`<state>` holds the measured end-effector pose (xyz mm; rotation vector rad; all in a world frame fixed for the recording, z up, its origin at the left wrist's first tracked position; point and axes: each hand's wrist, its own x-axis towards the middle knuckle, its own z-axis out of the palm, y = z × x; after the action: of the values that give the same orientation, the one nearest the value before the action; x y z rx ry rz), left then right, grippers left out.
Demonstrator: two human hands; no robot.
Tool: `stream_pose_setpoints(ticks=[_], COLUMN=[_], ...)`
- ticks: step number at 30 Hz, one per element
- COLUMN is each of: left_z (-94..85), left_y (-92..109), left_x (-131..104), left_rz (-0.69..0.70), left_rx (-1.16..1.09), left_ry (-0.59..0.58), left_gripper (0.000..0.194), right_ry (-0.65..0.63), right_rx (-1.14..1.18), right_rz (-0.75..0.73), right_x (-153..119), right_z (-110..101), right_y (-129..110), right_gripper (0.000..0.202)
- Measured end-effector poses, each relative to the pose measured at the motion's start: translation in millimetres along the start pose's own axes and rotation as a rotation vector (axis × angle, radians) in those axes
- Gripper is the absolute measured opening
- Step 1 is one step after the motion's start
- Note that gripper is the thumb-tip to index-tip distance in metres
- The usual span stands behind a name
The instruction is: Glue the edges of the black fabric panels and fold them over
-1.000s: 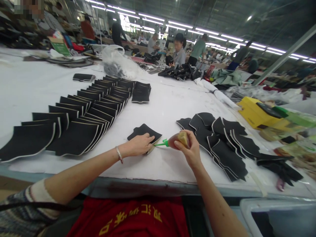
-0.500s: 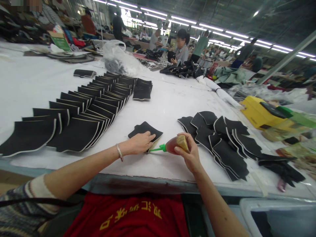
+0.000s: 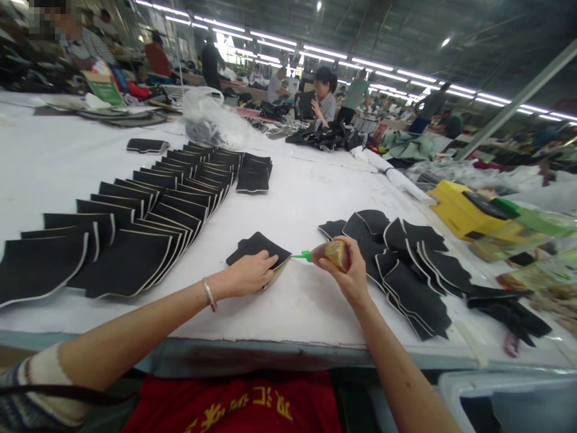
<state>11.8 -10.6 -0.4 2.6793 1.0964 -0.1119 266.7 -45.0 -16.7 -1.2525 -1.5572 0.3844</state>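
One left hand [image 3: 247, 275] on black panel [image 3: 251, 245], grip unclear, right hand [image 3: 353, 270] clasping bottle [image 3: 321, 255], yellow characters [image 3: 260, 395] on apron [image 3: 311, 416]

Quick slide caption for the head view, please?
Left hand on a black piece; right hand holding a bottle, its green nozzle at the piece's corner.

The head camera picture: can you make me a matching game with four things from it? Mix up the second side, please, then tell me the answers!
Things:
1. bottle
2. nozzle
3. bracelet
4. black piece at the nozzle's tip

Matches:
A. around the wrist of the left hand
B. partly under the left hand
C. green
D. held in the right hand

Right pairs: 1-D, 2-C, 3-A, 4-B.
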Motion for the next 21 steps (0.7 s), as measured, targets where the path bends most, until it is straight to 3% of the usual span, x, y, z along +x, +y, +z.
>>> stream_pose_setpoints(ticks=[3,6,10,12,14,17,19,21], left_z=[-3.5,-6.2,-7.1,-4.8,-0.3,7.1,8.1,4.0], left_y=[2,1,-9,-19,-33,-55,-67,-77], left_x=[1,2,2,-1,-3,-3,1,10], left_rz=[-0.062,-0.078,-0.119,-0.233,-0.446,-0.646,-0.666,-0.699], left_rx=[-0.031,-0.076,-0.288,-0.321,-0.265,-0.255,-0.466,-0.873], left_ry=[-0.061,-0.068,-0.015,0.114,0.261,0.308,0.259,0.218], left_gripper=[0.046,0.048,0.049,0.045,0.043,0.041,0.028,0.022], right_ry=[-0.029,-0.043,0.089,0.12,0.082,0.098,0.193,0.256], right_rx=[0.133,0.482,0.899,1.032,1.114,1.276,1.485,1.701], right_rz=[0.104,0.355,0.637,0.675,0.644,0.616,0.675,0.714], right_x=[-7,-10,-5,-2,-1,-2,-4,-7], right_z=[5,9,4,-3,-10,-21,-28,-36], right_y=[-2,0,12,18,22,21,19,19], right_gripper=[0.048,0.038,0.035,0.039,0.045,0.049,0.05,0.064])
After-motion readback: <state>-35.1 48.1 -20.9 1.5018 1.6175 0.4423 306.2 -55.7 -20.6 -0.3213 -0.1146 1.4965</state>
